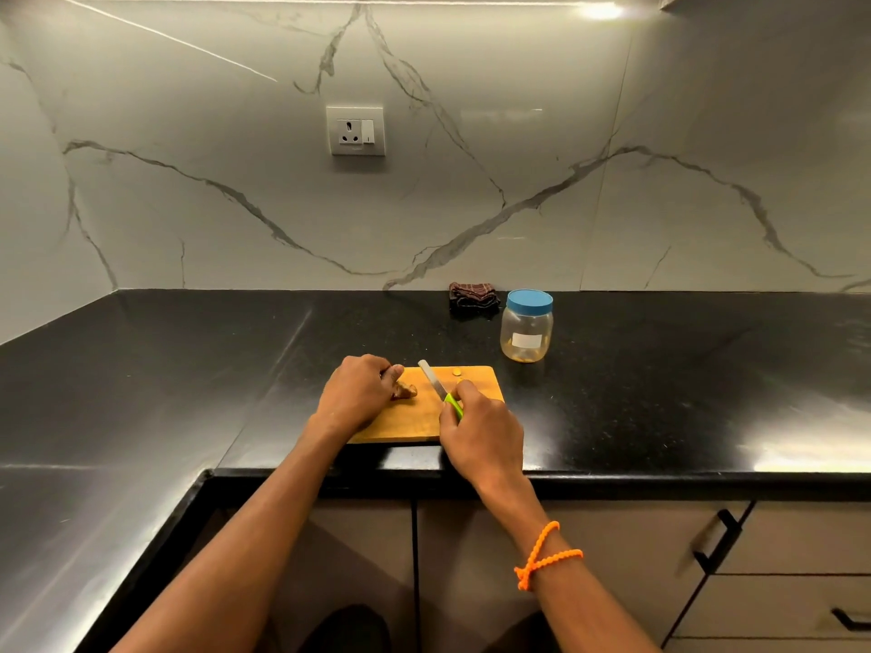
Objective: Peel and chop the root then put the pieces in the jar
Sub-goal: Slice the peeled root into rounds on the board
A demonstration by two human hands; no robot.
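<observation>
A wooden cutting board (414,419) lies on the black counter near its front edge. My left hand (356,391) grips a brown knobbly root (406,391) at the board's left end. My right hand (480,433) holds a knife (436,381) by its green handle, blade pointing up-left over the board, apart from the root. A small cut piece (456,371) lies at the board's far edge. A clear plastic jar (526,329) with a blue lid on stands behind the board to the right, with a few pieces at its bottom.
A folded dark checked cloth (473,296) lies against the marble wall behind the jar. A wall socket (356,130) sits above. The black counter (683,379) turns a corner on the left. Drawers with black handles (716,539) are below right.
</observation>
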